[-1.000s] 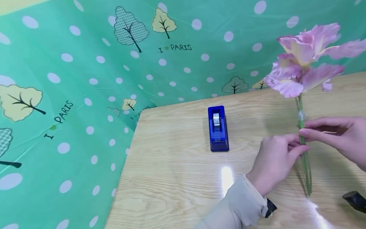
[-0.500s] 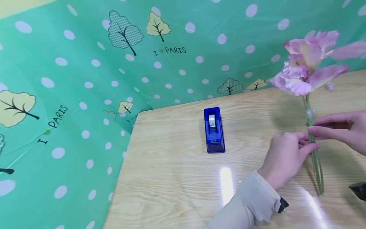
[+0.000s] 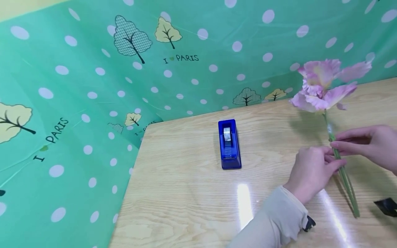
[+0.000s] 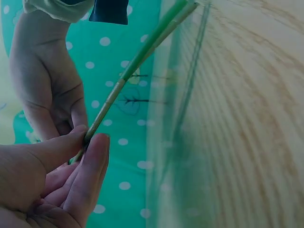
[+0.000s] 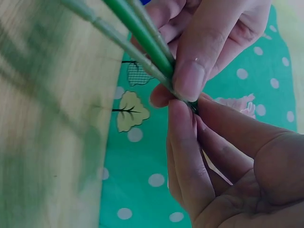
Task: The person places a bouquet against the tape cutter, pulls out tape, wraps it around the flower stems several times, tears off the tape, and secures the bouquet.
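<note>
A pair of pink artificial flowers [image 3: 322,84], their heads overlapping, is held over the table at the right of the head view. Their green stems [image 3: 348,186] slant down to the right, side by side. My left hand [image 3: 313,168] pinches the stems between thumb and fingers. Just above it my right hand [image 3: 369,144] pinches the same stems, thumb in front. Something clear and shiny, like tape, wraps the stems [image 3: 329,129] above the right fingers. Up close in the right wrist view, the stems [image 5: 142,40] run together under the left thumb [image 5: 190,80].
A blue tape dispenser [image 3: 230,158] with a roll in it stands on the wooden table [image 3: 173,193], left of the hands. Behind and to the left hangs a green dotted cloth [image 3: 93,79]. A black object [image 3: 387,206] shows at the right edge.
The flower heads have come down and tipped leftward, while the stem ends have swung right. Both hands keep their pinch on the stems. The head view has shifted slightly.
</note>
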`<state>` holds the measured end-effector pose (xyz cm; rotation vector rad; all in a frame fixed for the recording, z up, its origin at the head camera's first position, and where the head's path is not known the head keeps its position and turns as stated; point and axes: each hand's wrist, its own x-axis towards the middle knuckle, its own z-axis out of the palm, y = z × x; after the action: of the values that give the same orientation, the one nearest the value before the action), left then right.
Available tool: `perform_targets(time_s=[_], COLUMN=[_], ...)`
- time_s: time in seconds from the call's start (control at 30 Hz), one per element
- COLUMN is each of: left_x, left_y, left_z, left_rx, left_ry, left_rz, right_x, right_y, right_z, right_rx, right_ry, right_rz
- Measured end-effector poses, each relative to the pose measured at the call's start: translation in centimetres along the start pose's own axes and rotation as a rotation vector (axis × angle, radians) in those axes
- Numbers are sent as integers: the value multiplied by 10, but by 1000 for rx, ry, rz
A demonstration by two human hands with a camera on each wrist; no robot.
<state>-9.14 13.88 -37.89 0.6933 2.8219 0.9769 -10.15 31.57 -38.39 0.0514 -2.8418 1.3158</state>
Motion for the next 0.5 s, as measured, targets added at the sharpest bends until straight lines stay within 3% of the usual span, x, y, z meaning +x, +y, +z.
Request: perform_targets(time_s=[0.17,0.33,0.5], left_x=[0,-1,0], left_y=[-2,-1,-2], left_z=[7,12,15], left_rx=[8,-77,-88], left_ry=[-41,-96,-119], left_rz=[-61,-162,-216], right_x=[4,7,9], right_y=[6,10,12], right_z=[-1,0,3], right_rx=[-18,-29,-34], right_ry=[-89,-170,-205], right_rz=[42,67,70])
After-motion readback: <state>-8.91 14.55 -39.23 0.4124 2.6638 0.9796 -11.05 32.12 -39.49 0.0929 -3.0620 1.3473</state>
